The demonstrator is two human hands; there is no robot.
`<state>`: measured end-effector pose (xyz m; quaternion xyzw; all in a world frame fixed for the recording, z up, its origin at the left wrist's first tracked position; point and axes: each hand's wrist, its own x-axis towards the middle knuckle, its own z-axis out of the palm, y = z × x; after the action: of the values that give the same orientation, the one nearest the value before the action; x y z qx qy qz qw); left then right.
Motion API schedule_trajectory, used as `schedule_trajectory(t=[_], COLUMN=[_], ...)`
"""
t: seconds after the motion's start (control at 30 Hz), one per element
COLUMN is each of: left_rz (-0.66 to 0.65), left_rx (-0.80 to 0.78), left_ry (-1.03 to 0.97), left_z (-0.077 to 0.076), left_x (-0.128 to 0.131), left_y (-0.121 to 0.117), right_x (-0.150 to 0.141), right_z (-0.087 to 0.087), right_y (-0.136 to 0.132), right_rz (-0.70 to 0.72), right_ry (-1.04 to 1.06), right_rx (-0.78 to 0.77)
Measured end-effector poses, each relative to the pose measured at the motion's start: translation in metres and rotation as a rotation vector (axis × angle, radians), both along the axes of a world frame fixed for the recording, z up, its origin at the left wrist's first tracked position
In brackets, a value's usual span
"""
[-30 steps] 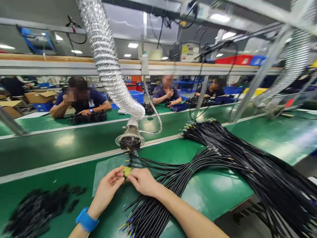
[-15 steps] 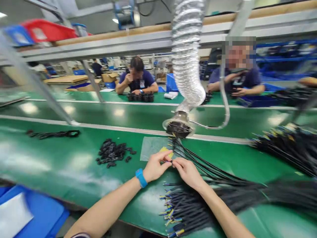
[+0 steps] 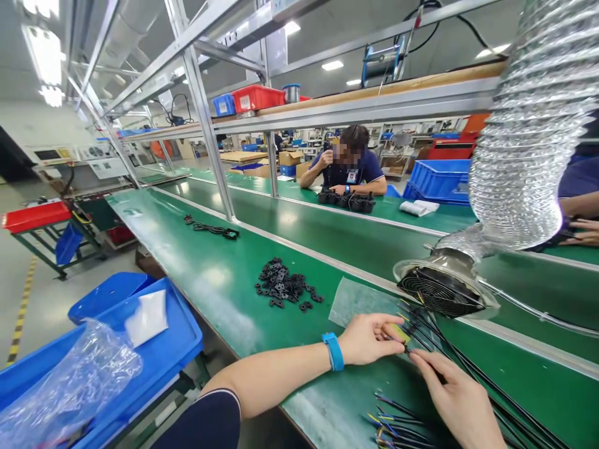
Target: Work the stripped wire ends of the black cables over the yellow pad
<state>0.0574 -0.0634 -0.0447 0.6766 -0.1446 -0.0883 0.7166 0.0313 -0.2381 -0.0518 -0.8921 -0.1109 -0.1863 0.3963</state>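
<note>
My left hand [image 3: 369, 340], with a blue band at the wrist, pinches a small dark piece [image 3: 406, 349] between thumb and fingers. From the other side the fingertips of my right hand [image 3: 456, 390] close on the same spot, where a black cable seems to end; the fingers hide most of it. Behind the hands, several black cables [image 3: 468, 365] with stripped ends lie over a clear plastic sheet [image 3: 349, 299] with a yellow patch. Below my right hand is a bundle of black cables [image 3: 397, 430] with blue and yellow wire ends.
Small black plastic parts [image 3: 281, 280] lie piled on the green bench [image 3: 219, 274]. A fan on a foil duct [image 3: 442, 287] hangs just beyond the hands. A coiled cable [image 3: 210, 229] lies farther left. Blue trays [image 3: 173, 324] stand beside the bench. A co-worker [image 3: 349, 165] sits opposite.
The view has swung left, so the hands and duct appear farther right and the left-hand trays show more. Both hands keep their fingertips together at the small dark piece.
</note>
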Motion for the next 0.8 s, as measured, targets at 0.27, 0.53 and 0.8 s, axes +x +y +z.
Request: schedule_trajectory(t=[0.27, 0.53, 0.8], left_rz=[-0.064, 0.124, 0.452], left_rx=[0.159, 0.373, 0.947], left_ry=[-0.231, -0.199, -0.042], left_z=[0.010, 0.044, 0.163], left_x=[-0.013, 0.024, 0.141], left_y=[0.006, 0.031, 0.166], right_x=[-0.007, 0.014, 0.003], right_z=[0.017, -0.021, 0.006], right_y=[0.004, -0.008, 0.006], right_rz=[0.156, 0.036, 0.028], right_ry=[0.186, 0.123, 0.060], right_rx=[-0.032, 0.002, -0.030])
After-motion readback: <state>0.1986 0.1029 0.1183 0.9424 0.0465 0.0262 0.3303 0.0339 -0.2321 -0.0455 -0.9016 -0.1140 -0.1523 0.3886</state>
